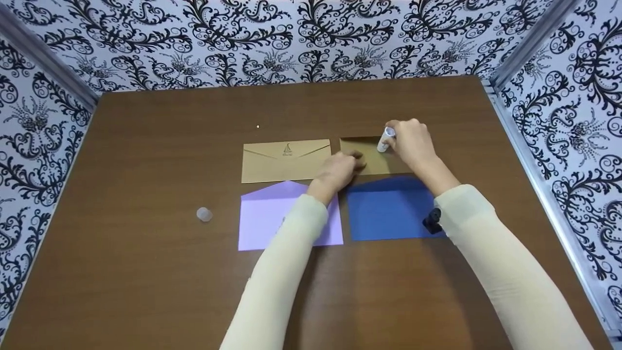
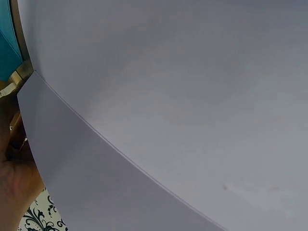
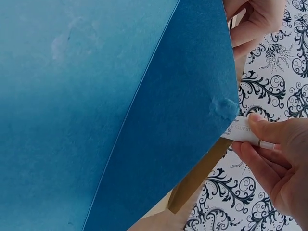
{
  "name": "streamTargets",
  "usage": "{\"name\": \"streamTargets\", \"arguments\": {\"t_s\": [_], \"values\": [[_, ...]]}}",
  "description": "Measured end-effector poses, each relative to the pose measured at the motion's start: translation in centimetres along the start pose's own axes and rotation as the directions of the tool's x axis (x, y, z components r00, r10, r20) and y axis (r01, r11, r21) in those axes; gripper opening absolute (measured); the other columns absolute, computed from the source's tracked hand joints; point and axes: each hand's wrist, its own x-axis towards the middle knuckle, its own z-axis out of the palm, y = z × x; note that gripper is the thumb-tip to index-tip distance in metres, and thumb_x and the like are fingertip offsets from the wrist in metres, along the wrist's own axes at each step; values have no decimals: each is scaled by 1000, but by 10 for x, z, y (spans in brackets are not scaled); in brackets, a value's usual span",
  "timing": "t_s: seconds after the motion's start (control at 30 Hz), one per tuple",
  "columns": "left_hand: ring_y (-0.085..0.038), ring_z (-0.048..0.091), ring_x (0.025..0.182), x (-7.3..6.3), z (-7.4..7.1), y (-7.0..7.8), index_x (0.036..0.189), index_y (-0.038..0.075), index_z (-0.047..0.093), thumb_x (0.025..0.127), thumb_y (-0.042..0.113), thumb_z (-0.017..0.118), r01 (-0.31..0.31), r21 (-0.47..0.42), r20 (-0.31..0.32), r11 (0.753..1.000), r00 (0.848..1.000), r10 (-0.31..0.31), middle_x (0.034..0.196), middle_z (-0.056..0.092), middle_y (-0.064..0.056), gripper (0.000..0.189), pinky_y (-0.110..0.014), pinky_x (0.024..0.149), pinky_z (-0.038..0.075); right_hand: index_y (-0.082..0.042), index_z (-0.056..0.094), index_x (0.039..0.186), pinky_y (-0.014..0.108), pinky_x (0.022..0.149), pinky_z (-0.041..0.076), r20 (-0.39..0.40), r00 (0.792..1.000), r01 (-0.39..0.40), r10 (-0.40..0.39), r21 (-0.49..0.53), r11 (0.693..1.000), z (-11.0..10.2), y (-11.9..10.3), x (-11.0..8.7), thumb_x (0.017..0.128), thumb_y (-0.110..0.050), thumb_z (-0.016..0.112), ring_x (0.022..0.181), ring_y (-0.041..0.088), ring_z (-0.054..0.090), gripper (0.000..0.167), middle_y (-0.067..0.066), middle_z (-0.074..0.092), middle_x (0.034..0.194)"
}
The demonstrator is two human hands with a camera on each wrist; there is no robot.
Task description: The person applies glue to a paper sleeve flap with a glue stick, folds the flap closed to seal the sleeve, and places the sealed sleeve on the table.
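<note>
My right hand (image 1: pixel 413 138) grips a white glue stick (image 1: pixel 385 140), held tilted over the brown envelope (image 1: pixel 376 160) at the back right. Printed lettering shows on the glue stick (image 3: pixel 240 130) in the right wrist view. At that envelope's left side, my left hand (image 1: pixel 337 170) rests with bent fingers; the fingertips' contact is partly hidden. Below lies a blue envelope (image 1: pixel 388 214) with its flap up, under my right forearm. A lilac envelope (image 1: pixel 260 221), its flap also up, is partly covered by my left arm.
Another brown envelope (image 1: pixel 277 165), its flap folded down and a small dark print on it, lies at the back left. A whitish round cap (image 1: pixel 204 214) sits left of the lilac envelope. Patterned walls (image 1: pixel 243 43) border the brown table (image 1: pixel 146 291).
</note>
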Motion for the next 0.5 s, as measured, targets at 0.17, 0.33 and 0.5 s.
{"name": "streamTargets", "arguments": {"t_s": [0.17,0.33,0.5], "values": [[-23,56,133,1,1,1,128,25,69,104,29,51,3,28,15,1000,1000,-3,146,56,6,30,-32,108,51,-1,72,117,58,79,57,3,1000,21,-21,-9,1000,-2,3,-5,85,-18,79,94,48,68,36,23,74,108],[-20,54,135,1,0,1,128,26,69,104,26,52,9,31,19,999,1000,-9,147,55,7,29,-31,109,49,0,72,114,58,77,57,5,999,39,-39,-13,999,-4,6,-9,84,-16,79,92,47,69,35,24,74,105],[-21,55,135,0,0,-1,129,24,68,104,25,53,11,-4,8,1000,1000,-11,146,56,6,30,-32,110,48,1,72,113,58,79,57,9,1000,30,-30,2,1000,-6,12,-13,84,-16,80,92,47,69,34,25,74,103]]}}
